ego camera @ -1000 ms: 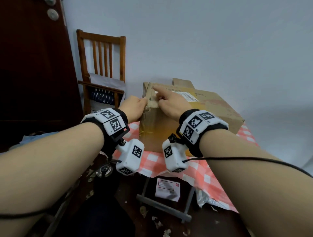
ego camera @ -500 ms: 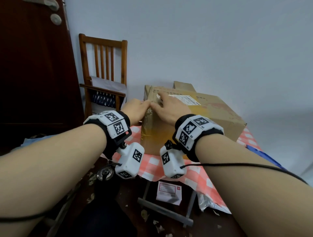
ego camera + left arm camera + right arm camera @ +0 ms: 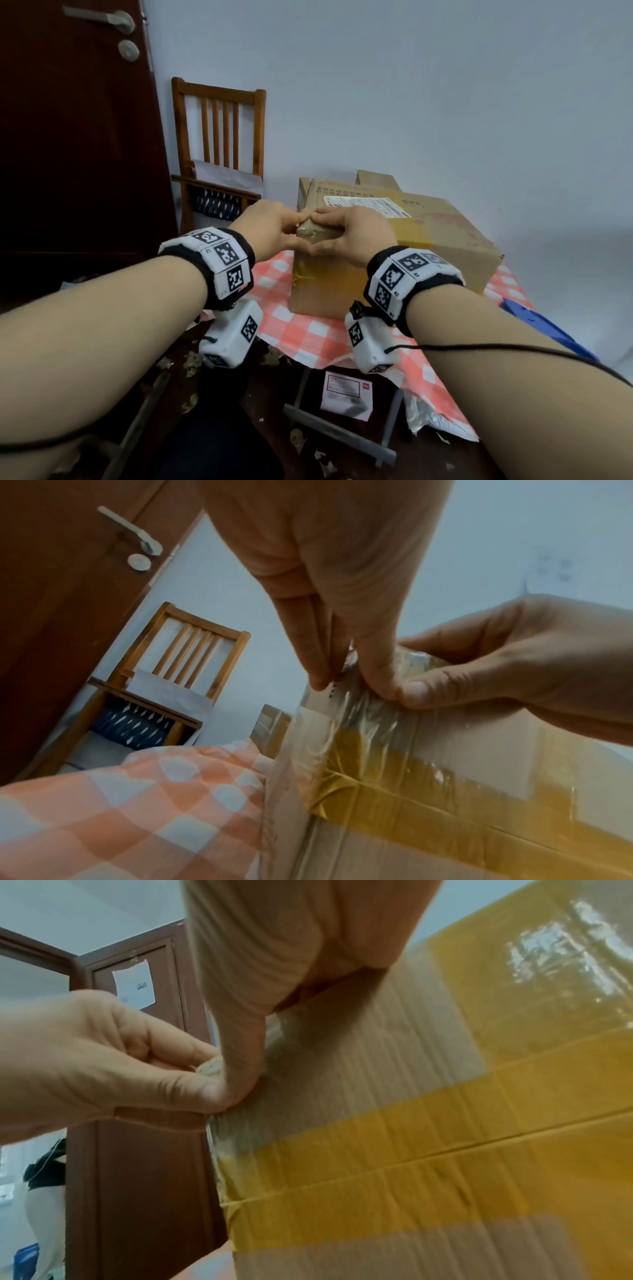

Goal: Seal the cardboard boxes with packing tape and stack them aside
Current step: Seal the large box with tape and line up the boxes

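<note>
Two hands [image 3: 270, 228] [image 3: 352, 233] pinching tape [image 3: 346, 723], grip at box [image 3: 411, 246] corner

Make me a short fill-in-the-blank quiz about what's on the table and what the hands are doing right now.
1. Both hands work at a corner of the cardboard ____.
2. The box sits on a ____ tablecloth.
3. The left hand and right hand press down clear ____.
4. A wooden ____ stands beside the door.

Missing words: box; checked; tape; chair
</note>
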`<action>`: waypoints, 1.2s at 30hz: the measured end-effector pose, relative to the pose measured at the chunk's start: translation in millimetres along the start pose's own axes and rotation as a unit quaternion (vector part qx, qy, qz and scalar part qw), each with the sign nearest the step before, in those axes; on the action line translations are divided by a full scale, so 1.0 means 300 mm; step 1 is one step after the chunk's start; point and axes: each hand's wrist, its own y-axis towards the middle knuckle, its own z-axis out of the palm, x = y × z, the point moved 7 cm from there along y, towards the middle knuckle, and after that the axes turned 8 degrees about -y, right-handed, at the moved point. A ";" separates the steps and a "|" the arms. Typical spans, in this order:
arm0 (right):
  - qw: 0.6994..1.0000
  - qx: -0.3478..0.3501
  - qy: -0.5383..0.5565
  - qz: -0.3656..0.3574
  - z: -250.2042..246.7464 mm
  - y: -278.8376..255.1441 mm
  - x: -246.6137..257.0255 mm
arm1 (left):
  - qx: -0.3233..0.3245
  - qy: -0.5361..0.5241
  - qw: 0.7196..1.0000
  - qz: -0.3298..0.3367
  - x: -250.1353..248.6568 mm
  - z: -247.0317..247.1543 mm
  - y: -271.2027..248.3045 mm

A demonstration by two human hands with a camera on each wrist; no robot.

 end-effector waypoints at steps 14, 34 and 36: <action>0.997 0.009 0.071 -0.003 -0.012 0.017 -0.018 | 0.011 -0.057 0.998 -0.012 -0.009 -0.020 0.012; 0.993 -0.014 0.117 0.017 -0.010 0.042 -0.045 | -0.057 -0.207 0.966 -0.147 -0.010 0.075 0.017; 0.986 -0.027 0.154 0.059 -0.015 0.050 -0.059 | -0.058 -0.228 0.958 -0.162 0.005 0.075 0.028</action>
